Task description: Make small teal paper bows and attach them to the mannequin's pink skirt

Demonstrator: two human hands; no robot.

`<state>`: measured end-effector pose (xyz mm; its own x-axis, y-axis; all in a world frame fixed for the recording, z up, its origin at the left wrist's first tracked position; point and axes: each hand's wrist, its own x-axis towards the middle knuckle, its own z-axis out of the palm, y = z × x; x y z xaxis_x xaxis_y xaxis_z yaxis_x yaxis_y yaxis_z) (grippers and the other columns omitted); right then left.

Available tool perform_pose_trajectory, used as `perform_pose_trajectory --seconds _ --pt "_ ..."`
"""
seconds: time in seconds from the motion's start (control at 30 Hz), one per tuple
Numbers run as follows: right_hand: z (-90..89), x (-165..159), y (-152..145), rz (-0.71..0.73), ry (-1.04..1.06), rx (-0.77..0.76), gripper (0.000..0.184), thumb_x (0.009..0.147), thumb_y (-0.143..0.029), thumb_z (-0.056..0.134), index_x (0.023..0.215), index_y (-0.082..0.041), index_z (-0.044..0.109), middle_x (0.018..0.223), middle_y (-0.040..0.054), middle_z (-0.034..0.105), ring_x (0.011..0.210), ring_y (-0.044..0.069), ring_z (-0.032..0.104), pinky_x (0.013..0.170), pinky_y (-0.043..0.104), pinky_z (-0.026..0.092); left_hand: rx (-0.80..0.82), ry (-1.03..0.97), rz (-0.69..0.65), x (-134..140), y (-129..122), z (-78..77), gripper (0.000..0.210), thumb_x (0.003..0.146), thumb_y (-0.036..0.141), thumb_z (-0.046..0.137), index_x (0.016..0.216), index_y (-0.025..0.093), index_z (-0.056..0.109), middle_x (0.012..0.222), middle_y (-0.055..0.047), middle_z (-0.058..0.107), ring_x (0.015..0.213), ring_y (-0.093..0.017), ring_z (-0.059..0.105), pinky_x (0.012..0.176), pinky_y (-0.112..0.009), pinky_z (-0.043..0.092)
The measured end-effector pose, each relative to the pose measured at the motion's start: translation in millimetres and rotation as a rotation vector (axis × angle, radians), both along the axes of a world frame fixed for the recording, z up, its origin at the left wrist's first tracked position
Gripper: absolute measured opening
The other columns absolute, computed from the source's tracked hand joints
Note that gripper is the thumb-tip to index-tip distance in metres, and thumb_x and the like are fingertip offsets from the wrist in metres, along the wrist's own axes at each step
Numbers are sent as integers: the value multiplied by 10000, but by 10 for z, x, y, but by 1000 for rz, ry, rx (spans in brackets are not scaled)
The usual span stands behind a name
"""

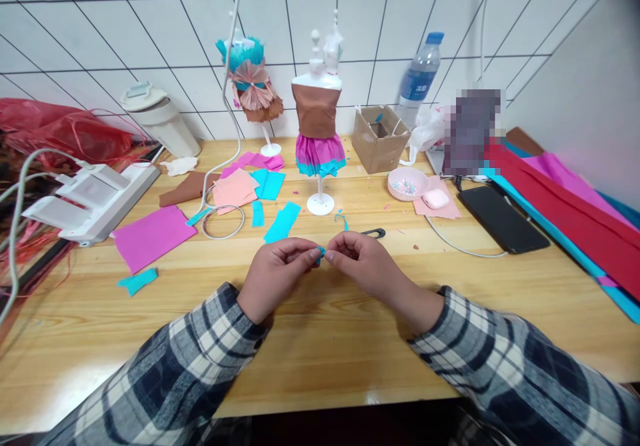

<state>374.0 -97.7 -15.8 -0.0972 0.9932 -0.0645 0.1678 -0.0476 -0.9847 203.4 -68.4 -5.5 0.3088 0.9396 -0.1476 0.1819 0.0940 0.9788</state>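
Note:
A small turquoise piece of crepe paper (321, 255) is pinched between my two hands above the wooden table. My left hand (285, 269) grips it from the left with thumb and forefinger. From the right, the thumb and fingertips of my right hand (373, 266) close on its edge; much of the piece is hidden by the fingers. Beyond the hands stands a small white dress form (320, 203) with a brown top (315, 111) and a magenta skirt (320, 151) trimmed in turquoise. Black-handled scissors (375, 233) lie partly behind my right hand.
Turquoise paper (283, 222), magenta paper (155, 236) and peach paper (235, 188) lie at left. A second dressed form (255, 89), cardboard box (377, 146) and pink bead bowl (407, 185) stand behind. A phone (503, 219) lies right; a power strip (120, 203) sits left.

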Motion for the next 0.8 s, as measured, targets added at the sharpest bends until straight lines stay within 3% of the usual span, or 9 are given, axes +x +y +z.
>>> perform_pose_trajectory --seconds 0.2,0.33,0.5,0.8 --pt "9 1 -10 4 -29 -1 95 779 -263 599 766 -173 573 690 -24 568 606 98 497 563 231 396 52 99 -30 -13 5 -10 250 715 389 719 780 150 750 648 -33 710 603 -136 606 566 -223 480" --pt "19 6 -27 -40 -81 57 137 778 -278 612 876 -187 584 739 -16 583 603 101 505 559 235 416 113 186 -80 -11 4 7 249 732 394 700 793 163 766 701 -43 744 635 -162 640 593 -240 497" --pt "5 16 -34 -40 -257 157 50 773 -242 613 763 -194 618 705 -6 618 616 113 537 561 239 413 213 285 -124 -16 -14 24 237 765 388 665 794 177 768 741 -40 760 666 -179 662 606 -248 500" --pt "11 -2 -21 -34 -138 38 55 768 -227 573 737 -186 553 645 -37 561 532 86 477 499 219 377 151 235 -69 1 -23 20 243 753 381 680 797 152 748 695 -46 740 646 -168 657 602 -244 508"
